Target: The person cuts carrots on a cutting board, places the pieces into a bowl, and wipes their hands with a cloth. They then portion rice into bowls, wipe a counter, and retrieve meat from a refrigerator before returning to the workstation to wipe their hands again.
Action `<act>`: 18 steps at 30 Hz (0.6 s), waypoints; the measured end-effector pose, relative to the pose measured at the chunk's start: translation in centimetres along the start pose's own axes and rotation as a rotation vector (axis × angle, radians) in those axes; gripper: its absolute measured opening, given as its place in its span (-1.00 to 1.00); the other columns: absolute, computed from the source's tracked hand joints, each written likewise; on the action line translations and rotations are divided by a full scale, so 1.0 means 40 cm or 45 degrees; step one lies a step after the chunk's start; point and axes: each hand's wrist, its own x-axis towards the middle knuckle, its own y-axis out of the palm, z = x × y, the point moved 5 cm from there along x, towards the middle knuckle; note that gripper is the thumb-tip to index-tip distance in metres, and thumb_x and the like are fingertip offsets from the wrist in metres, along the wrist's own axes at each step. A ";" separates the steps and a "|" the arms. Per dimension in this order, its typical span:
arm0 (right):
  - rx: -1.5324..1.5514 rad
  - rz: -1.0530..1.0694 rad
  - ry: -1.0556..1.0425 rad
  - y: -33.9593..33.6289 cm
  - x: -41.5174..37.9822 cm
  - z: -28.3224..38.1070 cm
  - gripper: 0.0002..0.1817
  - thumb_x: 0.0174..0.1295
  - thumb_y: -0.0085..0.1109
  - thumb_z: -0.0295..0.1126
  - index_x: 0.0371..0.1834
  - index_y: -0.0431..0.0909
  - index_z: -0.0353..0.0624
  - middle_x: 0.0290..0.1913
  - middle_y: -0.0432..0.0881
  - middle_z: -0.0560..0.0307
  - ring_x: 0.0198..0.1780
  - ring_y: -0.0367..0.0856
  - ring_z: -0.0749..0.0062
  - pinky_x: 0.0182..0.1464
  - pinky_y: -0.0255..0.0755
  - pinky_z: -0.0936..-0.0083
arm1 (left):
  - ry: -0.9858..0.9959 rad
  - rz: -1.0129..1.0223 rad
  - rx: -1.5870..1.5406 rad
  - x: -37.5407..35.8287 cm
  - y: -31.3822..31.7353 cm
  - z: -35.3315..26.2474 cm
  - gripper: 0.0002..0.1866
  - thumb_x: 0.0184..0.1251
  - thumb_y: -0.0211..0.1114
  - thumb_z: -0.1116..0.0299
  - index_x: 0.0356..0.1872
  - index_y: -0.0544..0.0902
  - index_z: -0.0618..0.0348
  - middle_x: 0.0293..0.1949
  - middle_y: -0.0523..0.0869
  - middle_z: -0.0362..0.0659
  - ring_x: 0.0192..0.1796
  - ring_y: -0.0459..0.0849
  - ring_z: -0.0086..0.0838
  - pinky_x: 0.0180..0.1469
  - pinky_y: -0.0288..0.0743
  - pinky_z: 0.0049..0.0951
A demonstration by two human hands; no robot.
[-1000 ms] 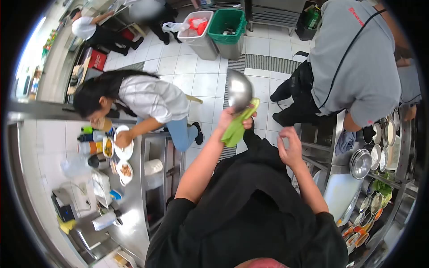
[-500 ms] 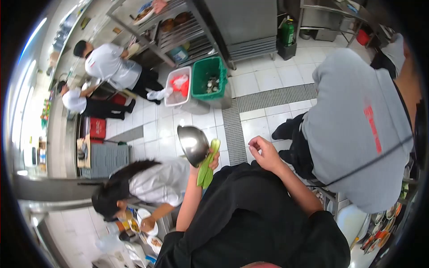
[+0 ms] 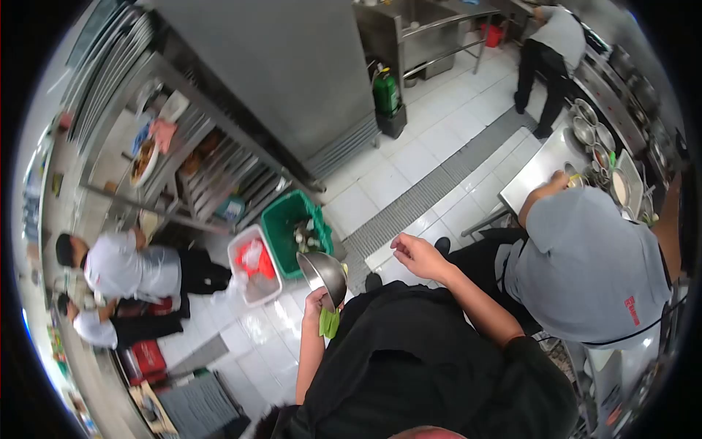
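A shiny metal bowl (image 3: 324, 279) is gripped by my left hand (image 3: 315, 303), tilted with its opening toward the upper left. Green leafy vegetable (image 3: 329, 322) hangs below the bowl at the same hand, its upper part mostly hidden behind the metal. My right hand (image 3: 414, 256) is raised in front of my dark clothing, fingers loosely curled but apart, with nothing in them.
Green bin (image 3: 294, 231) and white bin (image 3: 254, 265) stand ahead-left beside a metal rack (image 3: 212, 175). A grey-shirted person (image 3: 585, 263) works at a counter (image 3: 532, 170) on the right. Two people are at the far left, another at the upper right.
The view has turned toward the right. The bowl has tipped over the vegetable and covers more of it. The person at lower left is almost out of view; the grey-shirted one now reaches toward the counter.
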 end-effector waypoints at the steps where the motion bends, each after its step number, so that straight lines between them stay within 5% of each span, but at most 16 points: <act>1: -0.014 -0.018 0.008 -0.006 0.049 0.019 -0.80 0.32 0.19 -0.45 -0.06 0.51 -0.27 -0.32 0.64 -0.03 -0.29 0.65 0.15 -0.21 0.52 0.29 | -0.096 -0.004 0.088 0.040 -0.015 -0.050 -0.38 0.28 0.12 -0.01 0.08 0.53 0.44 -0.08 0.61 0.17 -0.34 0.70 -0.23 -0.29 0.61 -0.34; 2: -0.033 -0.037 0.007 -0.020 0.108 0.036 -0.79 0.32 0.19 -0.44 -0.05 0.51 -0.28 -0.31 0.65 -0.03 -0.28 0.65 0.14 -0.20 0.52 0.29 | -0.179 -0.005 0.180 0.098 -0.025 -0.099 -0.34 0.26 0.12 -0.01 0.13 0.49 0.48 -0.09 0.62 0.17 -0.35 0.69 -0.24 -0.27 0.61 -0.36; 3: -0.052 -0.053 0.007 -0.037 0.164 0.050 -0.78 0.32 0.20 -0.43 -0.04 0.52 -0.28 -0.30 0.65 -0.04 -0.27 0.66 0.14 -0.19 0.53 0.28 | -0.141 0.166 0.111 0.124 0.120 -0.210 -0.48 0.25 0.02 0.20 0.06 0.57 0.47 -0.10 0.70 0.13 -0.30 0.70 -0.19 -0.22 0.61 -0.29; 5: 0.022 -0.071 0.090 -0.063 0.245 0.061 -0.65 0.38 0.22 -0.35 0.15 0.49 -0.25 -0.16 0.69 -0.04 -0.14 0.69 0.23 -0.05 0.56 0.32 | -0.020 0.344 0.292 0.209 0.221 -0.315 -0.33 0.32 0.17 -0.11 0.10 0.54 0.42 -0.15 0.66 0.11 -0.41 0.67 -0.25 -0.33 0.57 -0.38; 7: 0.607 -0.016 0.059 -0.050 0.313 0.072 -0.49 0.42 0.23 -0.28 0.36 0.37 -0.20 0.02 0.66 -0.03 0.02 0.66 0.34 0.11 0.53 0.35 | -0.326 0.259 0.288 0.359 0.193 -0.322 -0.44 0.44 0.14 -0.02 0.07 0.58 0.39 -0.14 0.69 0.12 -0.40 0.69 -0.24 -0.31 0.59 -0.35; 8: 0.836 0.064 0.035 -0.055 0.348 0.104 -0.37 0.40 0.26 -0.33 0.47 0.24 -0.23 0.12 0.61 -0.03 0.11 0.60 0.40 0.19 0.48 0.39 | -0.157 0.416 0.460 0.450 0.143 -0.323 -0.57 0.52 0.09 0.16 0.10 0.58 0.38 -0.15 0.71 0.11 -0.39 0.70 -0.23 -0.24 0.65 -0.34; 9: 0.983 0.061 0.022 -0.069 0.389 0.126 -0.42 0.36 0.30 -0.42 0.40 0.32 -0.30 0.10 0.63 0.00 0.10 0.61 0.46 0.18 0.50 0.43 | -0.400 0.161 0.267 0.506 0.132 -0.329 -0.64 0.52 0.10 0.23 0.09 0.58 0.34 -0.11 0.71 0.05 -0.32 0.71 -0.26 -0.15 0.68 -0.35; 10: 1.026 -0.062 0.033 -0.101 0.428 0.141 -0.46 0.35 0.28 -0.46 0.36 0.36 -0.32 0.09 0.63 0.00 0.09 0.60 0.48 0.16 0.51 0.44 | -0.705 0.198 -0.353 0.625 0.043 -0.275 -0.69 0.52 0.08 0.29 0.08 0.60 0.27 -0.05 0.69 0.04 -0.19 0.72 -0.29 -0.09 0.70 -0.38; 11: 1.058 -0.189 0.047 -0.134 0.462 0.152 -0.51 0.34 0.27 -0.51 0.31 0.40 -0.34 0.09 0.64 0.00 0.08 0.60 0.51 0.14 0.52 0.45 | -0.473 0.417 -0.082 0.596 0.271 -0.396 -0.75 0.47 0.17 0.30 -0.05 0.67 0.24 0.02 0.67 0.06 0.00 0.70 -0.28 -0.01 0.66 -0.35; 12: 1.075 -0.207 0.066 -0.162 0.493 0.155 -0.51 0.34 0.27 -0.51 0.31 0.40 -0.34 0.09 0.64 0.00 0.08 0.60 0.51 0.14 0.52 0.45 | -0.061 0.857 0.320 0.628 0.392 -0.470 -0.44 0.19 0.38 0.10 0.07 0.66 0.37 0.16 0.64 0.03 0.14 0.66 -0.27 0.16 0.55 -0.31; 13: 0.882 -0.347 -0.054 -0.216 0.525 0.164 -0.53 0.31 0.27 -0.53 0.29 0.44 -0.28 0.09 0.66 0.05 0.07 0.60 0.50 0.09 0.52 0.45 | 0.391 1.014 0.725 0.662 0.494 -0.529 -0.53 0.22 0.36 0.03 -0.12 0.76 0.31 0.19 0.60 0.11 0.25 0.58 -0.19 0.23 0.49 -0.28; 16: 0.392 -0.559 -0.339 -0.363 0.610 0.200 -0.52 0.20 0.28 -0.57 0.23 0.51 -0.21 0.09 0.68 0.11 0.04 0.61 0.43 0.03 0.52 0.43 | 0.310 1.014 0.734 0.774 0.584 -0.610 -0.60 0.26 0.33 0.08 -0.29 0.80 0.30 0.20 0.58 0.18 0.30 0.52 -0.08 0.28 0.44 -0.21; 18: 0.114 -0.603 -0.497 -0.444 0.671 0.194 -0.46 0.03 0.34 -0.51 0.18 0.56 -0.18 0.09 0.69 0.14 0.03 0.63 0.28 0.01 0.48 0.40 | 0.242 1.063 0.774 0.843 0.638 -0.646 -0.40 0.28 0.27 -0.18 -0.29 0.82 0.30 0.23 0.56 0.20 0.30 0.52 -0.05 0.30 0.38 -0.15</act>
